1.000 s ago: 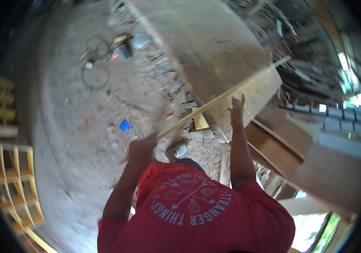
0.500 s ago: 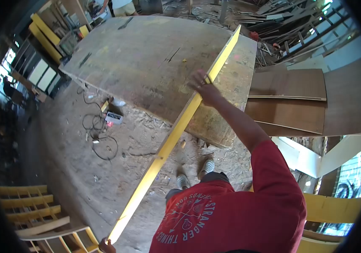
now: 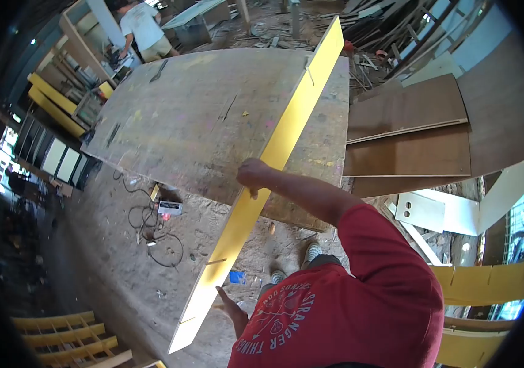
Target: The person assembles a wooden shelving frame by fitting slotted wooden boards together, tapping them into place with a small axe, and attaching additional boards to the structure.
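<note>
In the head view we have the board (image 3: 299,113) slanting from the top, right of centre, down to the lower left of the frame: long, narrow and straight, smooth and yellow on its face, with thin dark marks like slots running in from its edges. Our right hand (image 3: 253,174) is closed over it near mid-frame, fingers curled round the edge and thumb on the face. Our left hand (image 3: 232,310), lower down, has a digit at the board's edge; we cannot tell how far its fingers are open or whether they grip. Beneath the upper part lies the table (image 3: 176,116), broad, flat, scuffed and paint-stained wood. Smooth brown panels (image 3: 409,150) stack at the right. On the dusty floor (image 3: 109,264) left of centre, a looped cable (image 3: 170,245) and a grey box (image 3: 170,208) lie just off the table's edge. Our red shirt (image 3: 348,306) blocks the bottom and hides most of the left arm. A person (image 3: 144,27) bends at the upper left.
</note>
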The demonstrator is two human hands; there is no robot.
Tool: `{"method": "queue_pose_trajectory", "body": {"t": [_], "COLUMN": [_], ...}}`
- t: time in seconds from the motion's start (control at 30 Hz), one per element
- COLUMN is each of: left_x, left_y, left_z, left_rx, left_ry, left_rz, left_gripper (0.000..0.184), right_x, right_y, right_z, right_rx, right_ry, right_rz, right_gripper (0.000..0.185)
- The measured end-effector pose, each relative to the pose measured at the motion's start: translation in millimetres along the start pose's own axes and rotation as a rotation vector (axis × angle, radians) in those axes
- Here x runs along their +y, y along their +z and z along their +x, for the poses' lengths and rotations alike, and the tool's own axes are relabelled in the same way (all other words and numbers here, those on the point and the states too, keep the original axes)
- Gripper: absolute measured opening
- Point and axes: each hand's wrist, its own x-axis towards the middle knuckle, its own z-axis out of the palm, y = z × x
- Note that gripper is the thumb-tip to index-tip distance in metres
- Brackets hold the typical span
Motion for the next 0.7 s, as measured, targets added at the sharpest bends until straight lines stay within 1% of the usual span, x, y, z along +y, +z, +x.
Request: {"method": "queue_pose_trajectory", "body": {"t": [0.03,0.07,0.13,0.17,0.27,0.3,0.37,0.4,0.43,0.47,0.53,0.57,0.63,0.67,0.7], "left_x": [9,8,10,20,44,49,74,87,93,84,44,52,48,39,26], "left_y": [6,13,28,37,76,91,112,124,133,144,177,179,170,162,157], "left_z": [-1,8,41,56,94,110,104,100,105,118,157,141,121,117,113], "left_rx": [-0.215,-0.239,-0.288,-0.371,-0.481,-0.474,-0.571,-0.621,-0.727,-0.640,-0.467,-0.329,-0.412,-0.450,-0.459], "left_ry": [-0.185,-0.271,-0.452,-0.511,-0.500,-0.538,-0.457,-0.415,-0.411,-0.411,-0.401,-0.455,-0.363,-0.322,-0.316], "left_rz": [-0.182,-0.306,-0.543,-0.599,-0.604,-0.624,-0.556,-0.518,-0.541,-0.564,-0.609,-0.643,-0.654,-0.658,-0.668], "left_gripper": [0.131,0.139,0.156,0.171,0.172,0.167,0.159,0.155,0.115,0.099,0.071,0.049,0.043,0.040,0.038], "right_x": [-3,-7,-14,-16,-27,-28,-33,-44,-56,-64,-81,-90,-91,-84,-75], "right_y": [-4,-7,4,12,30,50,99,108,116,124,108,87,36,23,1], "right_z": [-1,-4,-6,-9,-27,-29,-31,-37,-45,-54,-89,-112,-179,-214,-256], "right_rx": [-0.004,-0.008,0.093,0.142,0.288,0.468,0.828,0.757,0.686,0.612,0.496,0.442,0.833,1.058,1.217], "right_ry": [0.008,0.017,-0.007,-0.019,-0.007,-0.032,-0.084,-0.040,0.009,0.060,0.077,0.084,0.013,0.213,0.490], "right_rz": [0.020,0.039,0.023,0.007,0.086,0.131,0.220,0.177,0.139,0.105,0.096,0.091,0.476,0.354,0.489], "right_gripper": [0.051,0.050,0.048,0.047,0.028,0.024,0.016,0.015,0.014,0.014,0.019,0.021,0.030,0.045,0.052]}}
